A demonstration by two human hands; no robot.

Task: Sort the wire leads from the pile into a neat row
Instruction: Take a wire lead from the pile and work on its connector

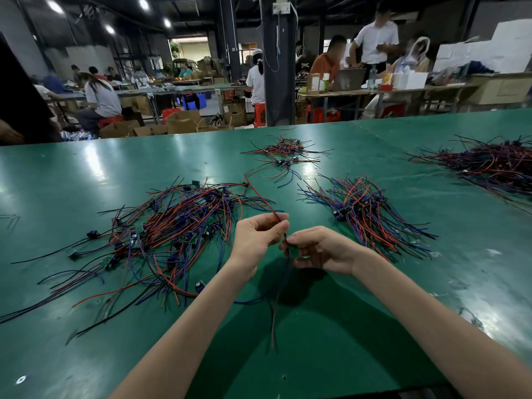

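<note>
A tangled pile of red, blue and black wire leads (172,234) with small green boards lies on the green table (345,326), left of my hands. My left hand (256,237) pinches a red wire (260,197) that runs up and back toward the pile. My right hand (319,249) holds the small green board (293,250) at that lead's end; more of its wires hang down below my hands. To the right lies a combed bundle of leads (365,214), roughly aligned.
A smaller heap of leads (285,152) sits farther back at centre, and a large dark heap (495,165) at the far right. Beyond the table's far edge, several people work at other benches among cardboard boxes and red stools.
</note>
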